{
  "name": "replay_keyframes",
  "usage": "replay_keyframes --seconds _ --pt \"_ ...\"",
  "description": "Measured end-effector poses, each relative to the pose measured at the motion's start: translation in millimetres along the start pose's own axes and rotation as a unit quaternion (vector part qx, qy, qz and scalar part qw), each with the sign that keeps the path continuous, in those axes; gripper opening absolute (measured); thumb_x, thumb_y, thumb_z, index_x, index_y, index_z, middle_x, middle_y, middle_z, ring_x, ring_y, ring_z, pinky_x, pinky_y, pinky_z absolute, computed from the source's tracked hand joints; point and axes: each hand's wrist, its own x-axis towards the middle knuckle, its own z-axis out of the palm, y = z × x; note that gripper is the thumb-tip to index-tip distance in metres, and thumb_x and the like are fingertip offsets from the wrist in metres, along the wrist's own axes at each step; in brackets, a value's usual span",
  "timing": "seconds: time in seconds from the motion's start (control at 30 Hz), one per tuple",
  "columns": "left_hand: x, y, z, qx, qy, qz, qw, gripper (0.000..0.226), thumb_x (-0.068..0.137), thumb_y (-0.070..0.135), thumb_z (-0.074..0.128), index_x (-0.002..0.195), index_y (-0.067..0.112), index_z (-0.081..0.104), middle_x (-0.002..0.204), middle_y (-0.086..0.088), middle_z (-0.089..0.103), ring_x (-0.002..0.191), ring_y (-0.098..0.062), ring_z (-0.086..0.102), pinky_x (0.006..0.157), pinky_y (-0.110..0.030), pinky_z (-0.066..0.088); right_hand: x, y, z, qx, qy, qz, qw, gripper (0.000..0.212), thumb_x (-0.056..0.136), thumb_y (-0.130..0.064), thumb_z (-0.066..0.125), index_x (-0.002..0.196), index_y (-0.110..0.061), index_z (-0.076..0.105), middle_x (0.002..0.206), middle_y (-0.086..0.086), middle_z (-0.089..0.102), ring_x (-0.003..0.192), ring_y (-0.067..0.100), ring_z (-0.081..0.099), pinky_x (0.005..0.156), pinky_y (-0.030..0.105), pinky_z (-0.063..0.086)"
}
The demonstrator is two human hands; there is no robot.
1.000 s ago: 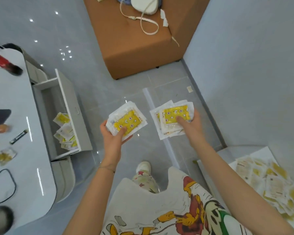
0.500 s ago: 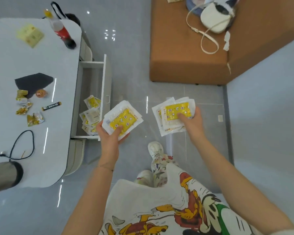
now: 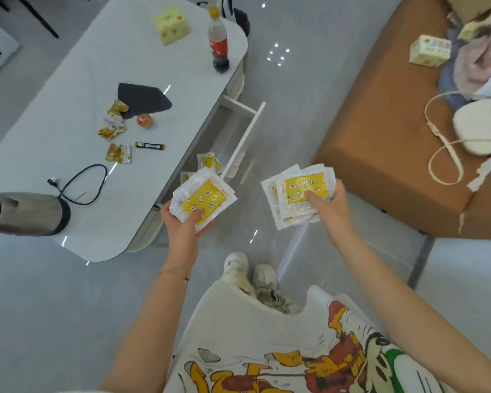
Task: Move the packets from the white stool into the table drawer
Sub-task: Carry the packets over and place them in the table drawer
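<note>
Head view: our left hand [image 3: 182, 225] grips a crinkly yellow-and-clear packet stack [image 3: 203, 198]. Right hand [image 3: 328, 204] pinches a fanned packet bunch [image 3: 298, 194] near the open white drawer [image 3: 240, 137].

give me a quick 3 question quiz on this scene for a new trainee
1. True or false: the drawer of the table stands open.
2. What does the left hand grip? A) a bottle B) a stack of packets C) a cable
3. How many hands hold packets?

Key: 1 true. 2 B. 3 two: the right hand grips a second stack.
</note>
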Motion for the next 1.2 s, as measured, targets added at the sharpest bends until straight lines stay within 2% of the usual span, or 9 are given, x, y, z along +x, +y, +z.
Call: replay_keyframes --seconds 0.13,0.33,0.47,0.6,0.73,0.9,1.0,1.07,1.2 --pt "34 10 -15 -0.031 0.043 -0.011 0.999 0.050 0.089 0.000 0.062 0.122 0.025 0.035 0.131 -0.004 0.051 0.115 -0.024 0.060 0.082 -0.044 0.058 42 -16 46 -0.016 -0.033 -0.002 0.999 0.039 0.085 -0.001 0.065 0.116 -0.017 0.048 0.095 -0.008 0.061 0.084 0.005 0.061 0.064 0.013 0.051" --pt "102 12 -34 -0.034 0.093 -0.048 0.994 0.057 0.087 0.004 0.065 0.129 0.026 0.035 0.133 -0.005 0.051 0.116 -0.025 0.059 0.081 -0.044 0.058 102 -23 110 -0.026 -0.038 0.018 0.999 0.040 0.086 -0.001 0.065 0.119 -0.015 0.048 0.096 -0.006 0.062 0.082 0.005 0.062 0.059 0.012 0.051" --pt "154 9 -33 -0.020 0.096 -0.082 0.992 0.059 0.087 0.004 0.065 0.134 0.023 0.034 0.124 0.001 0.054 0.108 -0.019 0.061 0.082 -0.039 0.057 151 -16 152 -0.041 -0.035 0.044 0.998 0.038 0.085 0.000 0.064 0.117 -0.013 0.049 0.098 -0.001 0.064 0.086 0.013 0.065 0.066 0.025 0.053" --pt "205 -15 -33 0.028 0.087 -0.124 0.988 0.056 0.086 0.006 0.067 0.130 0.023 0.037 0.126 -0.007 0.057 0.111 -0.022 0.061 0.093 -0.042 0.053 201 6 190 -0.056 -0.022 0.088 0.994 0.037 0.083 -0.003 0.066 0.114 -0.015 0.049 0.104 0.004 0.063 0.100 0.027 0.065 0.079 0.038 0.056" --pt "267 -58 -24 0.061 0.086 -0.156 0.982 0.062 0.084 0.007 0.069 0.132 0.023 0.034 0.127 -0.009 0.055 0.113 -0.025 0.059 0.099 -0.048 0.049 264 46 229 -0.082 -0.052 0.108 0.989 0.043 0.081 -0.007 0.067 0.116 -0.023 0.049 0.112 0.004 0.065 0.101 0.024 0.066 0.088 0.047 0.055" --pt "362 -128 -6 0.063 0.116 -0.180 0.975 0.062 0.084 0.011 0.070 0.132 0.025 0.033 0.130 -0.010 0.052 0.115 -0.027 0.057 0.098 -0.048 0.050 359 104 294 -0.127 -0.072 0.081 0.986 0.040 0.084 -0.002 0.062 0.118 -0.017 0.047 0.108 0.002 0.061 0.098 0.019 0.062 0.091 0.038 0.053" --pt "414 -166 5 0.082 0.134 -0.182 0.971 0.055 0.089 0.017 0.067 0.132 0.024 0.032 0.128 -0.005 0.051 0.115 -0.024 0.054 0.098 -0.039 0.049 419 138 329 -0.192 -0.100 0.048 0.975 0.045 0.085 -0.003 0.060 0.126 -0.014 0.046 0.105 -0.004 0.057 0.093 0.015 0.058 0.069 0.011 0.046" --pt "445 -191 9 0.089 0.139 -0.186 0.969 0.067 0.089 0.025 0.066 0.141 0.027 0.025 0.133 -0.005 0.049 0.119 -0.026 0.051 0.102 -0.045 0.046 453 158 350 -0.225 -0.105 0.039 0.968 0.040 0.086 -0.004 0.059 0.122 -0.015 0.047 0.095 -0.008 0.054 0.089 0.013 0.054 0.057 0.013 0.040" --pt "480 -227 15 0.090 0.161 -0.166 0.969 0.071 0.087 0.030 0.066 0.141 0.039 0.020 0.138 -0.003 0.043 0.121 -0.027 0.048 0.098 -0.053 0.048 497 190 388 -0.231 -0.112 0.070 0.964 0.033 0.087 0.000 0.058 0.108 -0.022 0.044 0.089 -0.009 0.054 0.091 0.015 0.055 0.069 0.021 0.044"
